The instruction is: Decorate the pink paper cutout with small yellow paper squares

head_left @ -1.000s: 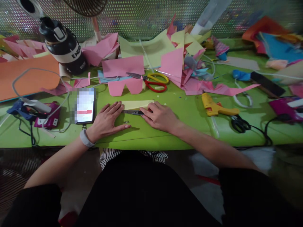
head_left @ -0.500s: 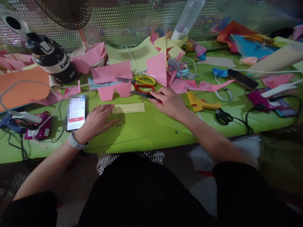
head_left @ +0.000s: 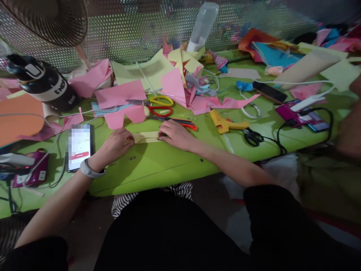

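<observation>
A pale yellow paper strip (head_left: 146, 137) lies on the green table, creased along its length. My left hand (head_left: 117, 145) is closed on its left end, fingertips pinching the paper. My right hand (head_left: 176, 136) has its fingers closed on the strip's right end. Just beyond the right hand lie dark-bladed scissors with red handles (head_left: 187, 124), partly covered by that hand. Farther back are scissors with yellow and red handles (head_left: 160, 105), beside cut pink paper (head_left: 125, 116).
A lit phone (head_left: 80, 146) lies left of my left hand. A yellow glue gun (head_left: 227, 122) and black-handled scissors (head_left: 253, 137) are at the right. A black bottle (head_left: 45, 82), paper scraps and cables surround the work area. Part of another person (head_left: 349, 124) shows at the right edge.
My right hand has let go of the red-handled scissors and moved left onto the strip. My left hand has closed on the strip's left end. The view has shifted slightly.
</observation>
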The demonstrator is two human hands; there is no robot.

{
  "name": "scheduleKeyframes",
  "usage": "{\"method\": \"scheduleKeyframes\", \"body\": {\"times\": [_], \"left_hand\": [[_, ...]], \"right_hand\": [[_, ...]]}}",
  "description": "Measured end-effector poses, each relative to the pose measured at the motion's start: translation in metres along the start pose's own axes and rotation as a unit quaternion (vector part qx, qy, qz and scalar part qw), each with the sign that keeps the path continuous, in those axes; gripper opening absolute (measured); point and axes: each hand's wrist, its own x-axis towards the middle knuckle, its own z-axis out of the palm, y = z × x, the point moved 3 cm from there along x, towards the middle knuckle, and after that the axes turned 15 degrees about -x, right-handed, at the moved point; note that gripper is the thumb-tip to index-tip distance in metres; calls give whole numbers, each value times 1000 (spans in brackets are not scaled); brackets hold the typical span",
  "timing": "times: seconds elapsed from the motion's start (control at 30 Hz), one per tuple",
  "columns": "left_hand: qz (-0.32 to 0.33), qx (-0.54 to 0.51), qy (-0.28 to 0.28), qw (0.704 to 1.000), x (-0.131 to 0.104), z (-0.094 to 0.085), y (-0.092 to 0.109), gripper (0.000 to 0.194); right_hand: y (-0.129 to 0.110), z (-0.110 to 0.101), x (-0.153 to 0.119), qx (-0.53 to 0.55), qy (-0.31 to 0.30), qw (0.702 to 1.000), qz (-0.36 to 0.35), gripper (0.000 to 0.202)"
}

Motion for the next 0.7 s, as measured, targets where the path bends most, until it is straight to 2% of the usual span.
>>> {"method": "scheduleKeyframes", "body": {"times": [0.13,0.2,0.27,0.3,0.43,0.53,0.6,0.63,0.7], "left_hand": [[14,-8,11,1000,2,-4,9,22],[40,-18,33,998,6,-3,18,35],[66,-40,33,996,11,1,28,54],[68,-60,30,995,14,4,32,57],[27,-179,49,982,24,10,36,33],[-14,-325,54,944,27,11,32,29],[-44,-422,48,904,27,10,28,30],[-62,-458,47,886,26,10,26,31],[-95,-500,49,860,25,9,22,33]], "right_hand": [[0,-2,1,6,6,1000,-10,13],[-3,-10,1,-9,28,999,-17,16],[-8,-21,0,-32,61,997,-28,22],[-10,-26,1,-42,75,996,-34,25],[-6,-41,12,-11,104,993,-55,25],[18,-44,31,34,106,994,-15,23],[39,-43,46,-8,91,994,52,21],[48,-41,54,-50,70,993,81,23],[61,-36,70,-116,-11,988,102,28]]}}
